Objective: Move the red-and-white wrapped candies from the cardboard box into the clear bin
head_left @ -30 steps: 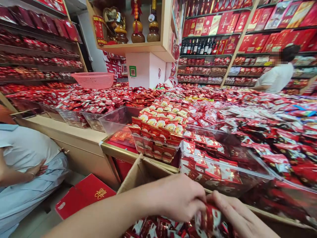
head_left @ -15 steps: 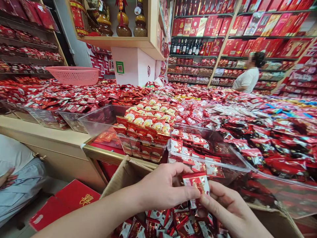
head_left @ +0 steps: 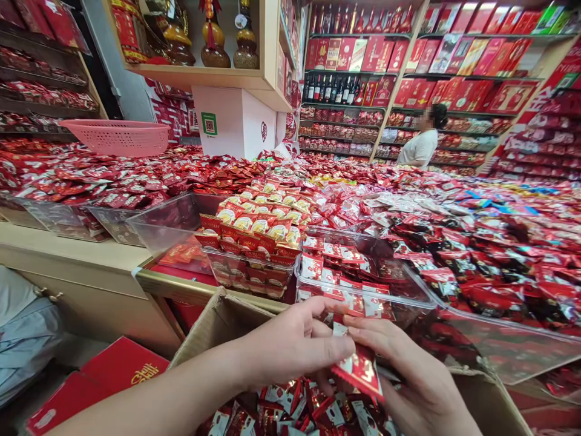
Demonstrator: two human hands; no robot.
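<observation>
My left hand (head_left: 290, 348) and my right hand (head_left: 408, 381) meet above an open cardboard box (head_left: 218, 324) full of small red and white packets (head_left: 299, 415). Both hands pinch one small red and white packet (head_left: 361, 369), which hangs tilted between them. Just beyond the hands stands a clear plastic bin (head_left: 363, 284) partly filled with matching red and white packets. To its left, another clear bin (head_left: 254, 266) holds neat rows of red packets with yellow pictures.
A wide counter is heaped with red packets (head_left: 476, 242). A pink basket (head_left: 115, 136) sits at the back left. Shelves of red boxes and bottles line the far wall, where a person in a white top (head_left: 420, 145) stands. A red box (head_left: 109, 375) lies on the floor.
The packet held upright between my hands has dropped lower and tilted. The view shifted left to right, so the seated person at left has nearly left the picture.
</observation>
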